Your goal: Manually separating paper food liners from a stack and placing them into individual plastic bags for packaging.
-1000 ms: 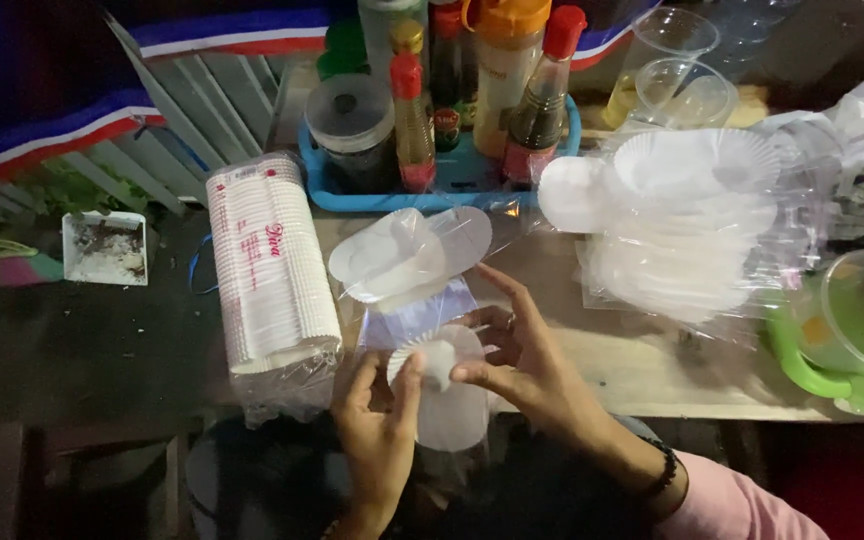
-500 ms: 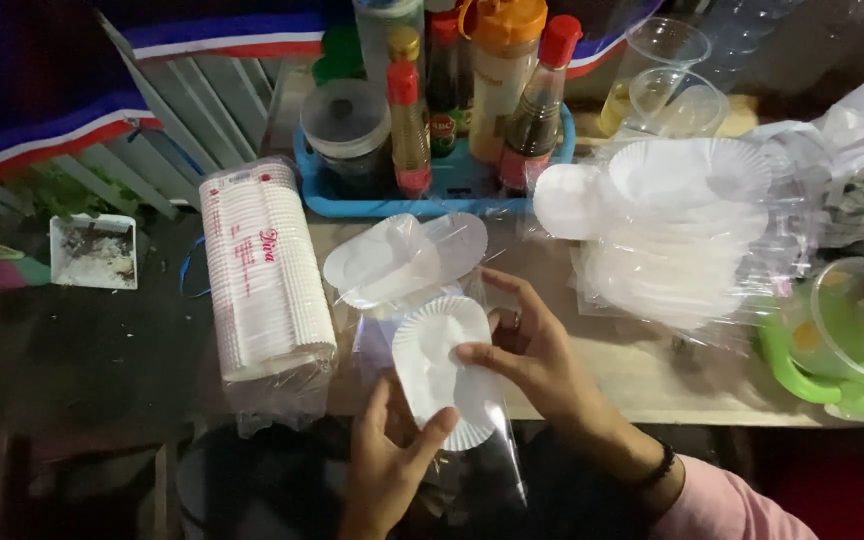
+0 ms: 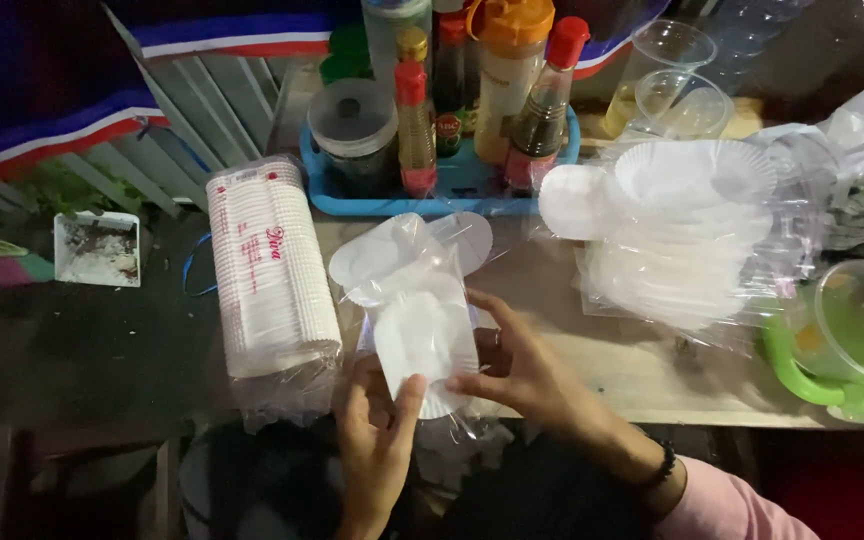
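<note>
My left hand (image 3: 377,440) and my right hand (image 3: 522,370) both hold a small white paper plate (image 3: 424,345) at its lower edge, partly inside a clear plastic bag (image 3: 402,265) that lies on the wooden table (image 3: 612,365). More white plates show inside that bag, beyond the one I hold. My right wrist wears a dark bead bracelet and a pink sleeve.
A wrapped stack of white paper cups (image 3: 270,270) lies to the left. A blue tray (image 3: 452,195) of sauce bottles stands behind. Bagged white plates (image 3: 682,230) sit at right, with clear plastic cups (image 3: 672,85) and a green basket (image 3: 852,350).
The white plate has come further out of the bag toward me and now faces up flat; both hands have shifted to grip its near edge.
</note>
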